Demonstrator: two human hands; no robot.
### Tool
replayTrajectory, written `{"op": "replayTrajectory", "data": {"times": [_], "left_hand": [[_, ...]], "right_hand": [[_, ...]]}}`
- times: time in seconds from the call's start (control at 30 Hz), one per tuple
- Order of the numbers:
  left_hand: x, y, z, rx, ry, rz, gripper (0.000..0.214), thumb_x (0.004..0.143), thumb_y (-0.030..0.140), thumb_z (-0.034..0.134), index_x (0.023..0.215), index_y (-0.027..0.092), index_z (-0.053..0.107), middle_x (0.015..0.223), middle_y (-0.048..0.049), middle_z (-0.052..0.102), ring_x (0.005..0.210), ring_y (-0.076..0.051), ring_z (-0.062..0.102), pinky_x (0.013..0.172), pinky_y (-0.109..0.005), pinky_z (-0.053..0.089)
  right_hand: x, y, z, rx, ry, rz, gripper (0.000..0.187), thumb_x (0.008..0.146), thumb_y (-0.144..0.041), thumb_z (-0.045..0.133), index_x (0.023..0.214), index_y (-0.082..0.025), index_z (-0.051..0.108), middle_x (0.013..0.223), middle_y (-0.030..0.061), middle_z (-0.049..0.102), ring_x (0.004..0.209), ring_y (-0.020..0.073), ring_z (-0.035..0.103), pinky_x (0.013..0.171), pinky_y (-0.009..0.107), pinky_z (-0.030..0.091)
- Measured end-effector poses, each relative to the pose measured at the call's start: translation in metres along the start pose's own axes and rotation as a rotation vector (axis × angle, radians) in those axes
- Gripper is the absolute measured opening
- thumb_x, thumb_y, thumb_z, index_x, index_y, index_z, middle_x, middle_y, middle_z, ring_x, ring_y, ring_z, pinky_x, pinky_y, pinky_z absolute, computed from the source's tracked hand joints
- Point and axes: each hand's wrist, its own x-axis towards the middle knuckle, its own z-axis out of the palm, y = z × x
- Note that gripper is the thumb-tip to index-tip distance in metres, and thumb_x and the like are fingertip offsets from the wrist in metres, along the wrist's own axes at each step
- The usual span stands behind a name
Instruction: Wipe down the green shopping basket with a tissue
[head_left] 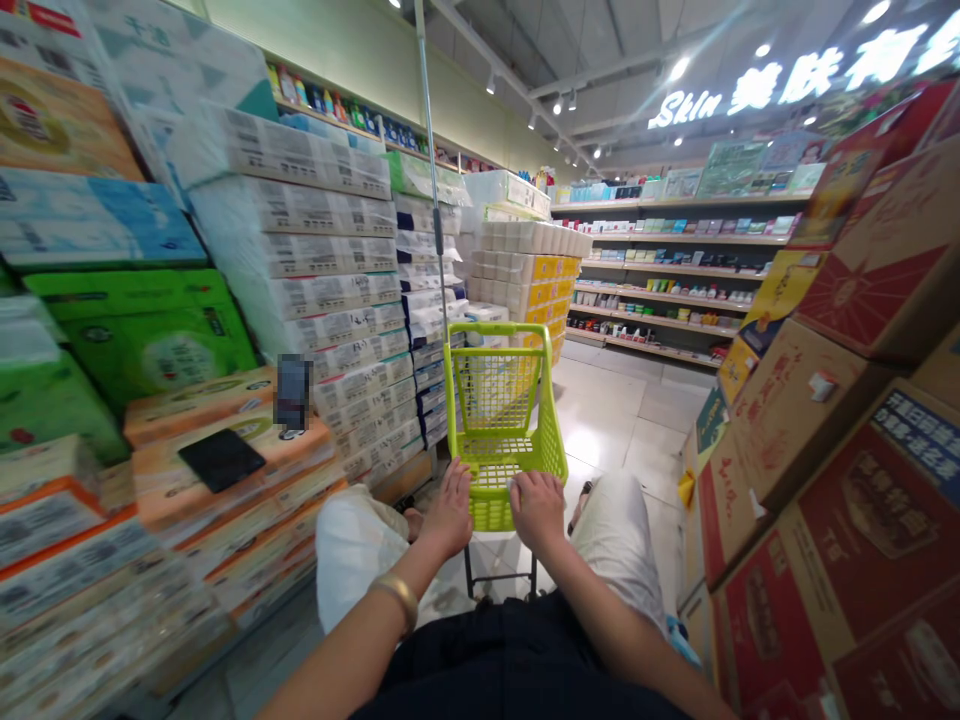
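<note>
A small lime-green plastic shopping cart (501,405) stands in the aisle in front of me, its basket empty. My left hand (448,510) rests on the near left rim of the basket, fingers curled over the edge. A gold bangle (399,597) sits on that wrist. My right hand (537,507) grips the near right rim, fingers wrapped over it. My knees in light trousers show on either side below the hands. A thin metal pole (430,160) rises from behind the cart.
Stacked packs of tissue and paper rolls (315,260) wall the left side; a dark phone (222,458) lies on an orange pack. Red and brown cartons (840,420) are piled on the right. Shelves of skincare goods (660,270) stand at the back across a tiled floor.
</note>
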Motion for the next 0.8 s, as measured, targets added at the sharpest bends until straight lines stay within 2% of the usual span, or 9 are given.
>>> {"op": "replayTrajectory", "data": {"times": [0.1, 0.2, 0.27, 0.4, 0.5, 0.57, 0.63, 0.73, 0.8], "left_hand": [[-0.001, 0.003, 0.000, -0.007, 0.012, -0.023, 0.066, 0.066, 0.003, 0.042, 0.132, 0.009, 0.037, 0.148, -0.0166, 0.035, 0.147, -0.024, 0.007, 0.117, -0.047, 0.027], [-0.002, 0.003, -0.001, -0.019, 0.018, -0.019, 0.068, 0.065, 0.002, 0.041, 0.133, 0.012, 0.037, 0.149, -0.0138, 0.034, 0.147, -0.022, 0.007, 0.117, -0.047, 0.027], [-0.003, 0.002, -0.002, -0.017, -0.003, -0.017, 0.070, 0.065, 0.003, 0.042, 0.134, 0.010, 0.036, 0.150, -0.0149, 0.033, 0.147, -0.022, 0.007, 0.117, -0.046, 0.028], [-0.005, 0.004, -0.005, -0.017, -0.031, -0.005, 0.069, 0.066, 0.005, 0.042, 0.135, 0.007, 0.037, 0.149, -0.0162, 0.034, 0.147, -0.023, 0.008, 0.116, -0.045, 0.029], [-0.007, 0.008, -0.004, -0.028, -0.028, 0.005, 0.069, 0.066, 0.005, 0.042, 0.134, 0.007, 0.037, 0.150, -0.0166, 0.034, 0.147, -0.024, 0.007, 0.117, -0.045, 0.026], [-0.008, 0.012, -0.001, -0.035, -0.018, -0.004, 0.068, 0.066, 0.005, 0.043, 0.133, 0.005, 0.037, 0.150, -0.0178, 0.033, 0.147, -0.024, 0.005, 0.119, -0.044, 0.023], [-0.008, 0.014, 0.001, -0.039, -0.006, -0.015, 0.066, 0.066, 0.005, 0.043, 0.132, 0.006, 0.037, 0.150, -0.0180, 0.032, 0.147, -0.024, 0.005, 0.119, -0.044, 0.022], [-0.009, 0.013, 0.001, -0.054, 0.003, -0.027, 0.064, 0.067, 0.004, 0.042, 0.131, 0.010, 0.038, 0.150, -0.0161, 0.033, 0.147, -0.023, 0.007, 0.118, -0.046, 0.024], [-0.009, 0.010, 0.001, -0.065, 0.015, -0.029, 0.067, 0.066, 0.003, 0.042, 0.132, 0.013, 0.037, 0.150, -0.0141, 0.034, 0.147, -0.023, 0.009, 0.117, -0.047, 0.026]], "right_hand": [[0.002, -0.033, 0.008, 0.026, -0.073, -0.100, 0.011, 0.090, -0.027, 0.054, 0.091, -0.027, 0.065, 0.086, 0.0009, 0.064, 0.085, 0.0189, 0.051, 0.083, 0.032, 0.028], [0.001, -0.041, 0.010, 0.042, -0.105, -0.184, 0.015, 0.092, -0.027, 0.052, 0.101, -0.029, 0.063, 0.090, -0.0001, 0.064, 0.086, 0.0182, 0.051, 0.082, 0.032, 0.028], [-0.002, -0.028, 0.007, 0.050, -0.092, -0.209, 0.016, 0.094, -0.026, 0.049, 0.102, -0.028, 0.062, 0.090, 0.0000, 0.063, 0.087, 0.0173, 0.051, 0.083, 0.031, 0.028], [-0.009, 0.014, -0.003, 0.060, -0.004, -0.180, 0.019, 0.095, -0.023, 0.045, 0.100, -0.024, 0.063, 0.090, 0.0021, 0.063, 0.091, 0.0171, 0.052, 0.089, 0.031, 0.028], [-0.010, 0.024, -0.005, 0.045, 0.035, -0.107, 0.018, 0.092, -0.022, 0.046, 0.097, -0.023, 0.064, 0.091, 0.0028, 0.063, 0.092, 0.0176, 0.052, 0.091, 0.032, 0.028], [-0.009, 0.013, -0.002, 0.018, 0.039, -0.028, 0.016, 0.091, -0.023, 0.049, 0.093, -0.023, 0.064, 0.088, 0.0027, 0.063, 0.089, 0.0184, 0.051, 0.089, 0.033, 0.028], [-0.007, -0.006, 0.005, 0.003, 0.014, -0.019, 0.014, 0.091, -0.024, 0.050, 0.089, -0.024, 0.064, 0.085, 0.0024, 0.063, 0.085, 0.0187, 0.051, 0.085, 0.033, 0.028], [-0.007, -0.029, 0.012, 0.018, -0.034, -0.145, 0.015, 0.092, -0.025, 0.049, 0.093, -0.026, 0.064, 0.086, 0.0017, 0.063, 0.085, 0.0183, 0.051, 0.084, 0.032, 0.028], [-0.008, -0.028, 0.012, 0.034, -0.042, -0.209, 0.017, 0.093, -0.025, 0.048, 0.099, -0.027, 0.063, 0.087, 0.0015, 0.063, 0.086, 0.0176, 0.051, 0.085, 0.031, 0.028]]}}
